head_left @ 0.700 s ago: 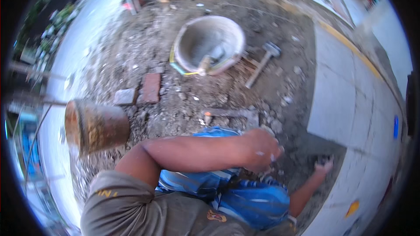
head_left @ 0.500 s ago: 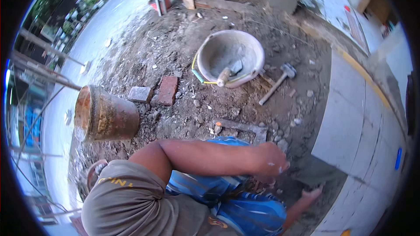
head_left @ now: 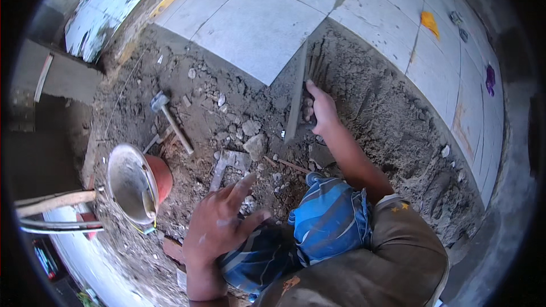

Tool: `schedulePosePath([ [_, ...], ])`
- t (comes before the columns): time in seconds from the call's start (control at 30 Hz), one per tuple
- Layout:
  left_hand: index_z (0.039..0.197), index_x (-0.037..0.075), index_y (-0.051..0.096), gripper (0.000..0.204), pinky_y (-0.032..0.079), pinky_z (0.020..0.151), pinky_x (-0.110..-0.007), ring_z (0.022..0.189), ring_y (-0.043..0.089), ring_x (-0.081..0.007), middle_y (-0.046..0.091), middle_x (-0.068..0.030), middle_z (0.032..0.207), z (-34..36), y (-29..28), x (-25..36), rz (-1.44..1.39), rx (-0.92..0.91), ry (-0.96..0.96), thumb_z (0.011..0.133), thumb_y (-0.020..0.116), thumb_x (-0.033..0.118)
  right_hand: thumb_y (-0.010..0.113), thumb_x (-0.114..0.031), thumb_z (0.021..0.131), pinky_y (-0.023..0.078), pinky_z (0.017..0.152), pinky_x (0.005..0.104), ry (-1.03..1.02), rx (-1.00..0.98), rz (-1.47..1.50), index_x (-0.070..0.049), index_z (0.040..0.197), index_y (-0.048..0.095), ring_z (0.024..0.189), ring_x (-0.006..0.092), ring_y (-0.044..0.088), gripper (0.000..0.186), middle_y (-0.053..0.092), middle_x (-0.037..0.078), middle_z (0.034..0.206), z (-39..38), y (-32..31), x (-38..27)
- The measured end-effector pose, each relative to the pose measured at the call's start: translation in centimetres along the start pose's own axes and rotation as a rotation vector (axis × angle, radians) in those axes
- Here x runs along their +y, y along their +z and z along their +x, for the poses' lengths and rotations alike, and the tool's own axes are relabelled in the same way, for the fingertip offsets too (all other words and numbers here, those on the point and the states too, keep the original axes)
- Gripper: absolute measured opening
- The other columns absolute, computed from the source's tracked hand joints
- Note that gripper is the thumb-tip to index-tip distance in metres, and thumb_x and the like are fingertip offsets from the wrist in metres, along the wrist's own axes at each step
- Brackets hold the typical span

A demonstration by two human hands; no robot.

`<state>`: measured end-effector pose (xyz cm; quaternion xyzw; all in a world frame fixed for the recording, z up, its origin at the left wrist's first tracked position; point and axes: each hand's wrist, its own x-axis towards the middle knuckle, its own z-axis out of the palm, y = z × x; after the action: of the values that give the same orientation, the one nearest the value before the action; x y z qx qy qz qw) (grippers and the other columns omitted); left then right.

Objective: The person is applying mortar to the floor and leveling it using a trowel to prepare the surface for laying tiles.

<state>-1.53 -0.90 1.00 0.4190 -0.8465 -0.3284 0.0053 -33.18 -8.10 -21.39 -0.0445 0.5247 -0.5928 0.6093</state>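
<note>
My right hand [head_left: 318, 107] reaches forward and grips the edge of a thin grey tile [head_left: 297, 88] that stands tilted on its edge. The tile rises from a bed of dark combed mortar [head_left: 381, 113], right beside the laid pale grey floor tiles [head_left: 256, 23]. My left hand [head_left: 219, 224] hovers lower down over rubble with its fingers spread, holding nothing. It is near my knee in blue patterned shorts [head_left: 330, 222].
A hammer [head_left: 166, 115] lies on the rubble to the left. An orange bucket [head_left: 136, 185] with grey mortar inside stands at the lower left. Loose stones [head_left: 253, 142] and a flat broken piece [head_left: 227, 164] lie between. A yellow scrap [head_left: 429, 21] rests on the far tiles.
The view has swung round, so the bucket went from the top to the lower left. My left arm no longer crosses my body. My right hand now holds the tile raised on its edge.
</note>
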Motion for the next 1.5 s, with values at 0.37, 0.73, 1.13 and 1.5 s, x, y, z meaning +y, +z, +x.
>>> schedulePosePath([
  [0.37, 0.146, 0.006, 0.056, 0.073, 0.059, 0.089, -0.042, 0.105, 0.075, -0.0352, 0.076, -0.0203, 0.111, -0.5, -0.1, 0.8, -0.094, -0.068, -0.205, 0.084, 0.087, 0.03, 0.074, -0.041, 0.097, 0.038, 0.046, 0.0361, -0.06, 0.289, 0.098, -0.011, 0.077, 0.062, 0.048, 0.0173, 0.048, 0.038, 0.052, 0.0, 0.063, 9.6, -1.8, -5.1],
  [0.73, 0.145, 0.005, 0.056, 0.071, 0.057, 0.087, -0.046, 0.102, 0.073, -0.0371, 0.075, -0.0192, 0.109, 0.5, 0.6, -0.8, -0.049, -0.042, -0.124, 0.086, 0.083, 0.035, 0.074, -0.042, 0.098, 0.037, 0.044, 0.0325, -0.137, 0.395, 0.039, -0.009, 0.087, 0.057, 0.049, 0.0143, 0.045, 0.038, 0.053, 0.001, 0.068, 10.0, -2.5, -3.7],
  [1.13, 0.147, 0.005, 0.054, 0.075, 0.057, 0.085, -0.047, 0.101, 0.073, -0.0395, 0.075, -0.021, 0.107, 0.3, 0.5, -1.1, -0.027, -0.071, -0.04, 0.087, 0.081, 0.041, 0.071, -0.057, 0.096, 0.05, 0.061, 0.0415, -0.09, 0.809, -0.146, -0.002, 0.144, 0.057, 0.073, 0.0188, 0.061, 0.074, 0.067, 0.008, 0.091, -5.6, -20.2, -1.5],
  [1.5, 0.144, 0.002, 0.056, 0.072, 0.057, 0.086, -0.045, 0.1, 0.074, -0.0384, 0.075, -0.0227, 0.107, 6.0, 2.2, 0.3, -0.077, -0.125, 0.064, 0.086, 0.083, 0.036, 0.07, -0.047, 0.099, 0.043, 0.05, 0.0408, -0.272, 0.329, -0.089, -0.003, 0.083, 0.058, 0.055, 0.019, 0.055, 0.048, 0.055, 0.003, 0.065, -3.3, -11.2, -1.1],
])
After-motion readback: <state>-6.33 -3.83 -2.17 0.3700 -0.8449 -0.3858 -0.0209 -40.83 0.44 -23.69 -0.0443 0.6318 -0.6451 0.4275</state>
